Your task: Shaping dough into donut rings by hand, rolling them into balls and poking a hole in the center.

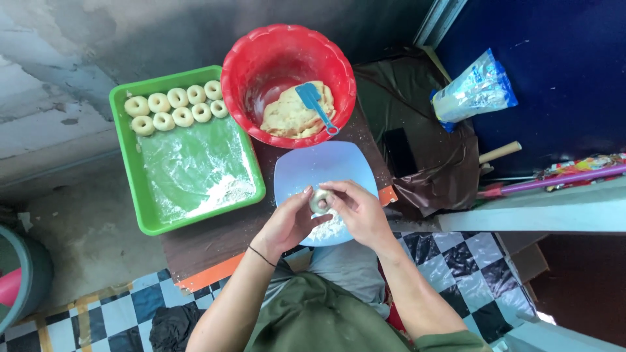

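Both my hands hold a small ring of pale dough point(319, 201) over a light blue square plate point(326, 163) dusted with flour. My left hand point(290, 221) cups the ring from the left, and my right hand point(357, 210) pinches it from the right. A green tray point(147, 195) to the left is floured and carries several dough rings point(176, 107) in two rows at its far end. A red bowl point(287, 45) beyond the plate holds a lump of dough point(290, 117) and a blue spatula point(316, 104).
The plate, tray and bowl stand on a low brown board point(215, 238) with an orange edge. A plastic bag of flour point(476, 88) lies at the right on dark sheeting. A wooden handle point(501, 152) and a purple stick point(561, 179) lie further right. Checkered flooring lies below.
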